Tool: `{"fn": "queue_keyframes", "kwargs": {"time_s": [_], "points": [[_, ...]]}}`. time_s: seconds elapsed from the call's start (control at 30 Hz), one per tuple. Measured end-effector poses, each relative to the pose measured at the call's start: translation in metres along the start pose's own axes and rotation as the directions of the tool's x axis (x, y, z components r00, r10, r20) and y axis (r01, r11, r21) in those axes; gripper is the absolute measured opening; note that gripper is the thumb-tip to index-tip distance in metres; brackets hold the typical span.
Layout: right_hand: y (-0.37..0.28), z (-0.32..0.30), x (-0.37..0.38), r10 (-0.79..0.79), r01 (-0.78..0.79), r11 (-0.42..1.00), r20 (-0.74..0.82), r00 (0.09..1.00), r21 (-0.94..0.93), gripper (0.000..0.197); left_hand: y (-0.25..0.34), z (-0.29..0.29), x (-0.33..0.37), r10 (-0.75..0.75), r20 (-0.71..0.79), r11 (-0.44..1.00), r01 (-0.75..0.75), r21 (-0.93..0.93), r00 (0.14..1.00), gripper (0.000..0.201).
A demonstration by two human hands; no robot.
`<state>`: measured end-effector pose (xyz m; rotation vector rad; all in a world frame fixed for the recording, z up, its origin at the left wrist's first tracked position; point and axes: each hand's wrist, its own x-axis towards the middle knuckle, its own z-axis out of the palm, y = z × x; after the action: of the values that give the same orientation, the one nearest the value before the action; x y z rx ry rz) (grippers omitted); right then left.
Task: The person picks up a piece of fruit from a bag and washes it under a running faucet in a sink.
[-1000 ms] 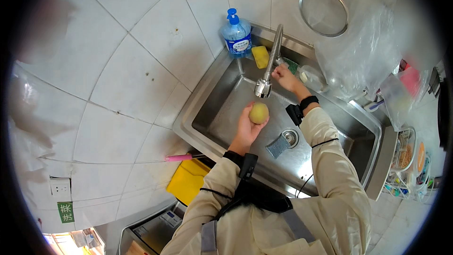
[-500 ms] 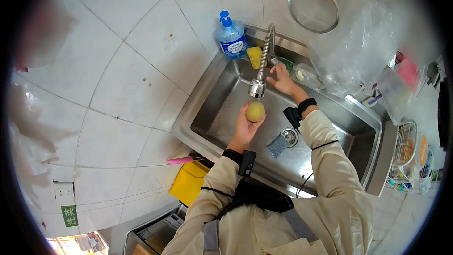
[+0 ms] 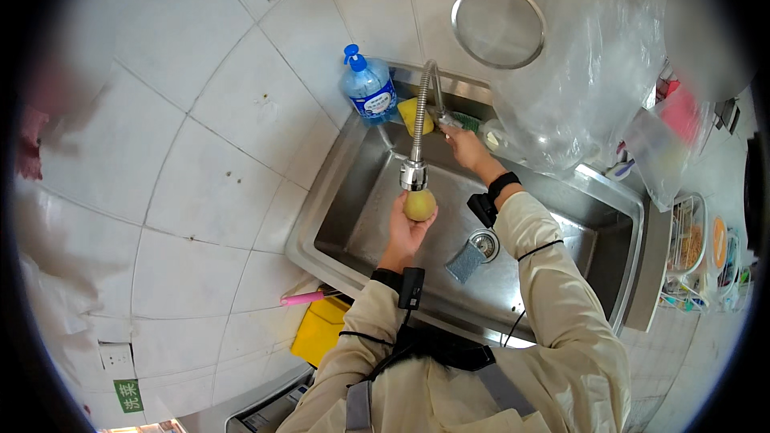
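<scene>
In my left hand [image 3: 405, 228] sits a round yellow-green fruit [image 3: 419, 204], closed in by the fingers and thumb just below the faucet's spray head [image 3: 413, 176]. My right hand [image 3: 472, 151] reaches to the base of the flexible-neck faucet [image 3: 425, 104], its fingers closed at the faucet handle [image 3: 446, 119]; the grip is partly hidden. Both hands are over the steel sink [image 3: 373, 228]. On the sink floor a grey scouring pad [image 3: 466, 263] lies beside the drain [image 3: 484, 245].
A blue pump bottle [image 3: 370, 90] and a yellow sponge [image 3: 414, 116] stand at the sink's back left corner. Above hang a round strainer [image 3: 498, 26] and clear plastic bags [image 3: 573, 88]. A pink-handled tool [image 3: 302, 298] and a yellow board [image 3: 319, 333] are left of the sink.
My right hand, raised with loose fingers before, now touches the faucet handle. The fruit has come up closer under the spray head. The whole view has shifted slightly.
</scene>
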<state>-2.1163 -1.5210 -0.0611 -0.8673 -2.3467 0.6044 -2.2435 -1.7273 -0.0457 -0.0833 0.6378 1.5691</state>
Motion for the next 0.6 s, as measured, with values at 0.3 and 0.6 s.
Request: {"fn": "queue_keyframes", "kwargs": {"time_s": [0.3,0.6], "points": [[0.003,-0.011,0.009,0.021,-0.022,0.999,0.042,0.999,0.025,0.023,-0.002,-0.002,0.006,0.002,0.003,1.000,-0.002,0.000,1.000,0.029],[0.014,-0.023,0.018,0.199,-0.192,0.961,-0.016,0.980,0.199,0.030,0.001,-0.004,0.003,0.026,-0.035,1.000,-0.025,0.012,0.999,0.031]]}}
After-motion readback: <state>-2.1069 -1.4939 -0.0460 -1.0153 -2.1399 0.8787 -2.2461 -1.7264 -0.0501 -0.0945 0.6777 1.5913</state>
